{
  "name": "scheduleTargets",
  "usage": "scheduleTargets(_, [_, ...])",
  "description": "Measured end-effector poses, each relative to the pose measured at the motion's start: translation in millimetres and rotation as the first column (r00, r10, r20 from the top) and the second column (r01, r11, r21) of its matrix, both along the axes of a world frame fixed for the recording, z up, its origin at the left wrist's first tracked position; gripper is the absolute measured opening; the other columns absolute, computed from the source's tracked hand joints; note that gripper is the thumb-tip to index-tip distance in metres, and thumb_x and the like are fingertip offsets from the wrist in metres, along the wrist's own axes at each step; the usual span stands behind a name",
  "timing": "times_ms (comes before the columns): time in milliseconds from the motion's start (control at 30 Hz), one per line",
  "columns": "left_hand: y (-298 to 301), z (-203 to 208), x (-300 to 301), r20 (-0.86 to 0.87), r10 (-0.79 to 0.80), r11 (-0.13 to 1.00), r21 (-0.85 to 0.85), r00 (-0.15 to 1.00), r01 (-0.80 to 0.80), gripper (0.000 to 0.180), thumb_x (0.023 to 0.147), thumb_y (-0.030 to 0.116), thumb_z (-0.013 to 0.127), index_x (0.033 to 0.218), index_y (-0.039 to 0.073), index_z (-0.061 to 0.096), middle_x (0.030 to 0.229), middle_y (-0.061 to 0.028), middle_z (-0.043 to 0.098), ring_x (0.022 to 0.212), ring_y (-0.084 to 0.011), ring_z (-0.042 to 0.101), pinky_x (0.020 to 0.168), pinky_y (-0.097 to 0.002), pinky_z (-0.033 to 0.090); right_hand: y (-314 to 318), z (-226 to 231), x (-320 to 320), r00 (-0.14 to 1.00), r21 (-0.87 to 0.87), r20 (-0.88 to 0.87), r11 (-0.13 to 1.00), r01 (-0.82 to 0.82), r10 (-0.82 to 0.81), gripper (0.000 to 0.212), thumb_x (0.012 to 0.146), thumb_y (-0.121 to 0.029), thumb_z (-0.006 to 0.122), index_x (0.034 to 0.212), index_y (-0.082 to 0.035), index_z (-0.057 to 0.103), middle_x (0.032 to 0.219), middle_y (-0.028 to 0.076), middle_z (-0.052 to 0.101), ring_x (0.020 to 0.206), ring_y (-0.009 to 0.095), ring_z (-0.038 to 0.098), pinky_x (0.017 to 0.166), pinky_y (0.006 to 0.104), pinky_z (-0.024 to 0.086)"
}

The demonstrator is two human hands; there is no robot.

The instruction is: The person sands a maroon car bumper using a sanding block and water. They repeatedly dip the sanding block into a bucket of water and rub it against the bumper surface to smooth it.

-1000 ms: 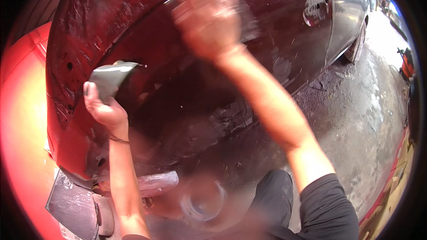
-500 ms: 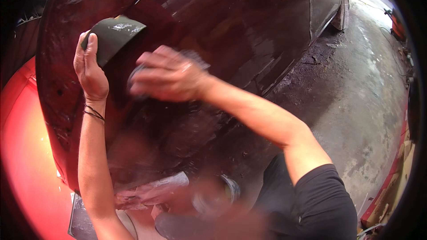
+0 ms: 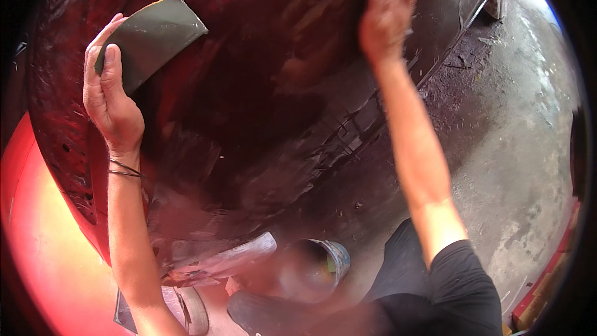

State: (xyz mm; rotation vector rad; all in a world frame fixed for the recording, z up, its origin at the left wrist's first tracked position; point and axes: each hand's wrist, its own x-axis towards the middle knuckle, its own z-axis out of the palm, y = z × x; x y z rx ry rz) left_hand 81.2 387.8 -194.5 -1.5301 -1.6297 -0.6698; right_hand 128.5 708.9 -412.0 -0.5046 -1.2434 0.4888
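My left hand [image 3: 118, 106] is raised at the left, closed on a bent, dark grey-green sheet of sandpaper [image 3: 158, 31]. Its thumb presses the near side while the fingers lie behind. My right hand [image 3: 390, 18] is stretched far out at the upper right, flat against the dark maroon car body panel [image 3: 261, 74]. Motion blurs it and the top of the picture cuts off its fingertips. Nothing shows in it, though its palm side is hidden. The panel looks glossy, with reflections and pale smears.
A bucket [image 3: 339, 257] stands below the panel, partly blurred. Near it lie a crumpled pale sheet [image 3: 242, 254] and a round band-like object [image 3: 196, 312]. A bright red surface [image 3: 37, 211] curves along the left. Stained concrete floor [image 3: 516, 168] spreads to the right.
My right hand has swept from the middle of the panel to the upper right, its arm straightening. The sandpaper stays in my left hand and shows more of its face. The view has shifted.
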Motion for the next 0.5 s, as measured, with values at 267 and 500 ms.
scheduleTargets(267, [9.4, -1.2, 4.7, -0.052, 0.076, 0.997, -0.024, 0.996, -0.078, 0.033, 0.112, 0.008, 0.044, 0.132, -0.005, 0.067, 0.14, -0.015, 0.067, 0.132, -0.0254, 0.061, 0.117, -0.0382, 0.043, -310.8, -74.7, 4.6, 0.844, 0.615, 0.325, 0.582, -0.532, 0.427, 0.057, 0.09, -0.035, 0.062, 0.147, -0.032, 0.064, 0.168, -0.002, 0.044, 0.159, 0.024, 0.035, 0.133, 0.0522, 0.019])
scheduleTargets(500, [4.9, -9.4, 4.4, -0.068, 0.175, 0.983, -0.041, 0.982, -0.178, 0.037, 0.112, 0.013, 0.043, 0.135, -0.005, 0.065, 0.146, -0.0149, 0.064, 0.138, -0.026, 0.057, 0.119, -0.0393, 0.041, -202.6, -152.9, 13.9, 0.816, 0.492, 0.326, 0.652, -0.577, 0.477, 0.058, 0.086, -0.03, 0.069, 0.145, -0.03, 0.067, 0.167, -0.002, 0.044, 0.158, 0.029, 0.037, 0.131, 0.0553, 0.018])
